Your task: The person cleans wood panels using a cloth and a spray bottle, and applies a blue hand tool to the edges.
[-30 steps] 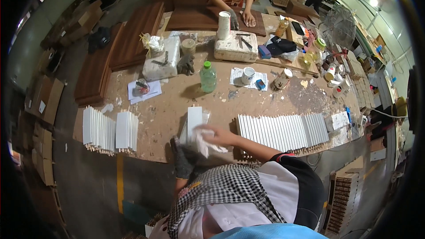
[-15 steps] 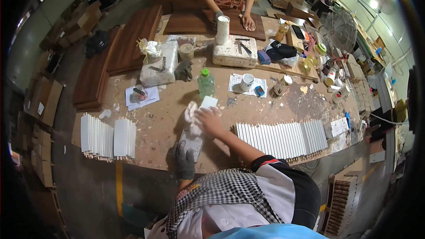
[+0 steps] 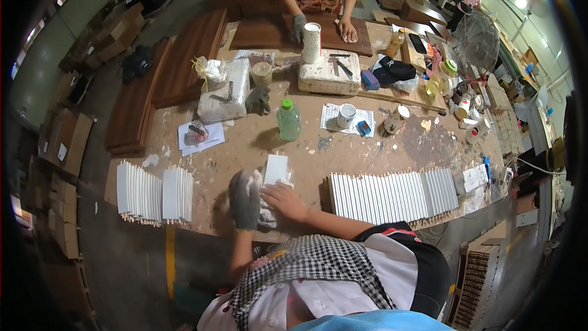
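A narrow white panel lies in front of me near the table's front edge, its far end bare. Across its nearer part is a crumpled white cloth. My right hand, bare, presses on the cloth with its fingers bent around it. My left hand, in a grey glove, is at the panel's left side, against the cloth's edge; its fingertips are blurred and partly hidden. Rows of similar white panels stand on edge, two short stacks to the left and a long row to the right.
Beyond the panel stands a green-capped bottle. A white cup and a blue block sit on checked paper. Across the table, another person's hands rest on a brown board. A wrapped block is at the back left.
My right hand and the cloth have come nearer to me along the panel. My gloved left hand has moved up from the panel's near end to its left side.
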Action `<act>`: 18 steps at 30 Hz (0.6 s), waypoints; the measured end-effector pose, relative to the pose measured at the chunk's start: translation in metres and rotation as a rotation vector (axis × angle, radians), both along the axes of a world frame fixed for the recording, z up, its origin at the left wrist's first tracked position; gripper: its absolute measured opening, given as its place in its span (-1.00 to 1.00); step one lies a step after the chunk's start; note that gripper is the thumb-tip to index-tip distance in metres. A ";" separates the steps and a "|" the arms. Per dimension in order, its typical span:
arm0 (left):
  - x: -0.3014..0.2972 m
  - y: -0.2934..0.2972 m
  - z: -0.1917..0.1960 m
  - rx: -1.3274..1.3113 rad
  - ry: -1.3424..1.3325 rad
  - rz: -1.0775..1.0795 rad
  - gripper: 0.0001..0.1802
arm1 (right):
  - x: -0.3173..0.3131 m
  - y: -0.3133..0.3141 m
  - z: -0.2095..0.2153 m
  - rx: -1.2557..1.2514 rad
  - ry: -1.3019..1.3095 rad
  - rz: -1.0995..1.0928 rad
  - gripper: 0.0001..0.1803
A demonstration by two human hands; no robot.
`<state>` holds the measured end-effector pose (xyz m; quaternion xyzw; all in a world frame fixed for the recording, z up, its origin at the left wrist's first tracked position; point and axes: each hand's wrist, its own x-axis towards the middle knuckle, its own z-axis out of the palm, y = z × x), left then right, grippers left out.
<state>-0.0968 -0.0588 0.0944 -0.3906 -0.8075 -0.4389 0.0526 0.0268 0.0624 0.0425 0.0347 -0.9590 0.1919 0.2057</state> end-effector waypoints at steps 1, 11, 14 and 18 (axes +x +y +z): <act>-0.013 0.005 -0.005 -0.079 -0.095 -0.120 -0.62 | 0.001 -0.003 0.001 0.030 0.019 0.054 -0.52; -0.019 0.050 -0.017 -0.784 0.125 -0.454 -0.49 | 0.026 -0.012 0.051 -0.256 -0.170 0.598 -0.62; -0.027 0.022 -0.032 -0.456 -0.317 -0.714 -0.53 | 0.023 0.031 0.086 -0.728 -0.161 0.450 -0.55; -0.003 0.015 -0.035 -0.498 0.500 -0.473 -0.38 | -0.011 0.114 0.150 -0.726 0.320 -0.140 -0.54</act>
